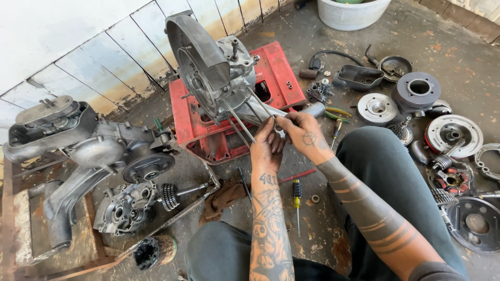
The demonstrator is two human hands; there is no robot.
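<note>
On the red metal case [284, 78] at twelve o'clock from the seated person stood a grey engine crankcase [213, 67], tilted, with four long studs [240, 120] running down toward six o'clock. The left hand [267, 147] was closed around the lower end of one stud, fingers curled tight and thumb pressed in. The right hand [304, 132], at three o'clock of the left and touching it, pinched something small at the stud tips; what it held I could not tell, since the fingers hid it.

To do this fitting well, I judged the left hand should steady the stud so it did not flex, while the right worked squarely along the stud's line, not at an angle. The case looked top-heavy on its perch, so pushing hard toward twelve o'clock risked tipping it.

A yellow-handled screwdriver [297, 195] lay at six o'clock of the hands, pliers [337, 113] at three o'clock, and a finned cylinder [418, 89] further toward two o'clock.
</note>
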